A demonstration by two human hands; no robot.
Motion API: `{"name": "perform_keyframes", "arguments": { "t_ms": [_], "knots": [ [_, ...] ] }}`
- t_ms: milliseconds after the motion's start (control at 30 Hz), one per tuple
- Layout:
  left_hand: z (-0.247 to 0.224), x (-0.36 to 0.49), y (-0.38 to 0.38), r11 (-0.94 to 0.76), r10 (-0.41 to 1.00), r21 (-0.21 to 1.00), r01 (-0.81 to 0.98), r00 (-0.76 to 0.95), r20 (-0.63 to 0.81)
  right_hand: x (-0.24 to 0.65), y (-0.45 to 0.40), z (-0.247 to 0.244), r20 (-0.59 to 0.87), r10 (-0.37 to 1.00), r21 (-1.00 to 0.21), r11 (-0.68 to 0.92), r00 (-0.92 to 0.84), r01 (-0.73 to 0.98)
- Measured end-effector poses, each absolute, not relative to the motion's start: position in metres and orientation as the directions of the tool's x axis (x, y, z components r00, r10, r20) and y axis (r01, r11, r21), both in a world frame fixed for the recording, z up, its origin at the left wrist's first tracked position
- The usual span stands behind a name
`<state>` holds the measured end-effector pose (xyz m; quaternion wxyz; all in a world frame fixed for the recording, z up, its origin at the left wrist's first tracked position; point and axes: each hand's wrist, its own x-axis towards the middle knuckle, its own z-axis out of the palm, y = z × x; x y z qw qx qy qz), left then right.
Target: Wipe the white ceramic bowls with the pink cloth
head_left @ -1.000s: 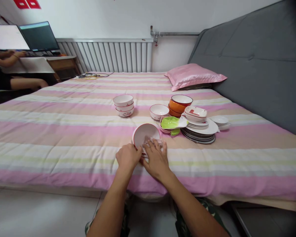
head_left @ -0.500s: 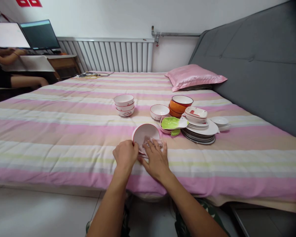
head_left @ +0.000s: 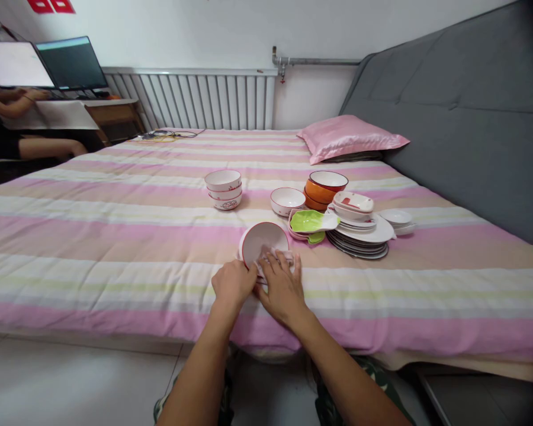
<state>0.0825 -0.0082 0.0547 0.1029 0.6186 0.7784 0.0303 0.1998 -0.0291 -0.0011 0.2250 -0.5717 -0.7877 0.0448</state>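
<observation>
A white bowl point(head_left: 258, 238) with a red rim is tilted toward me near the front edge of the bed. Closed on its near left rim is my left hand point(head_left: 233, 283). My right hand point(head_left: 282, 287) presses a pale pink cloth point(head_left: 288, 255) against the bowl's near right side, fingers spread over the fabric. Part of the cloth is hidden under the palm. Just beyond stands another red-rimmed white bowl point(head_left: 288, 200), and to the left is a stack of similar bowls point(head_left: 223, 192).
Right of the bowl are green leaf-shaped dishes point(head_left: 308, 221), orange bowls point(head_left: 322, 190), a stack of plates point(head_left: 359, 244) and small white dishes point(head_left: 397, 220). A pink pillow point(head_left: 350, 137) lies by the grey headboard point(head_left: 448, 94). Another person point(head_left: 13, 112) sits at a desk far left.
My left hand has shifted slightly right along the bowl's rim, and the bowl has turned a little. My right hand stays on the cloth in nearly the same place.
</observation>
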Motion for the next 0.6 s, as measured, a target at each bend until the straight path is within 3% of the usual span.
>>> {"name": "perform_keyframes", "arguments": {
  "t_ms": [400, 600],
  "knots": [
    [0.068, 0.080, -0.009, 0.236, 0.961, 0.151, 0.960, -0.254, 0.109, 0.200, -0.030, 0.002, 0.290, 0.927, -0.337, 0.330, -0.236, 0.882],
    [0.061, 0.080, -0.009, 0.246, 0.969, 0.162, 0.956, -0.238, -0.071, 0.200, -0.029, -0.003, 0.311, 0.919, -0.331, 0.345, -0.244, 0.878]
  ]
}}
